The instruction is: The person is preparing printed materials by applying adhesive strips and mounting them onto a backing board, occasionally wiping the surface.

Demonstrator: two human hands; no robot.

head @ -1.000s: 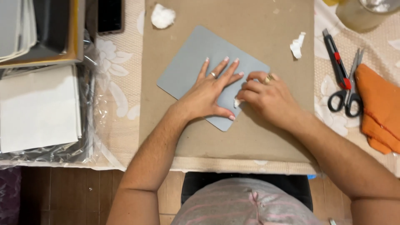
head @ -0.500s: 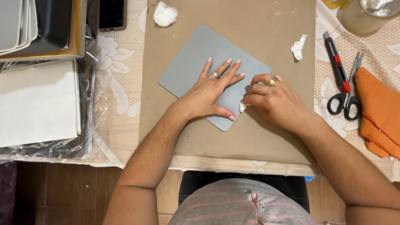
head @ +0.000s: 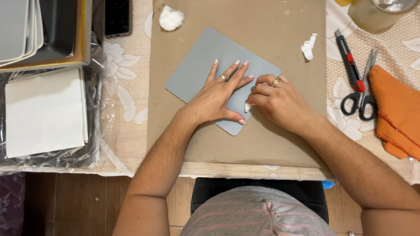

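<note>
A: What is the biggest thing on the table?

B: A brown cardboard sheet (head: 280, 144) covers the middle of a lace-patterned tablecloth (head: 124, 109). To the left sits a stack of white boards in clear plastic wrap (head: 43, 113), with darker boards and a black phone (head: 117, 17) above it.

A: And on the cardboard?

B: A grey card with rounded corners (head: 205, 61) lies tilted, near the centre. The left hand (head: 218, 94) presses flat on it, fingers spread, palm down, a ring on one finger.

A: The right hand?

B: The right hand (head: 278, 102) is curled just beside the card's right edge, its fingertips pinched narrow on a small white wad (head: 247, 107) that touches the card's lower right edge. The two hands nearly meet there.

A: What lies to the right?

B: An orange cloth (head: 396, 113) at the table's edge, black-handled scissors (head: 361, 87) just beside it, and a red and black utility knife (head: 348, 54) next to those.

A: Anything smaller?

B: A white cotton ball (head: 170, 18) near the cardboard's top edge, and a torn scrap of white paper (head: 309, 47) up toward the right, well apart from the hands.
</note>
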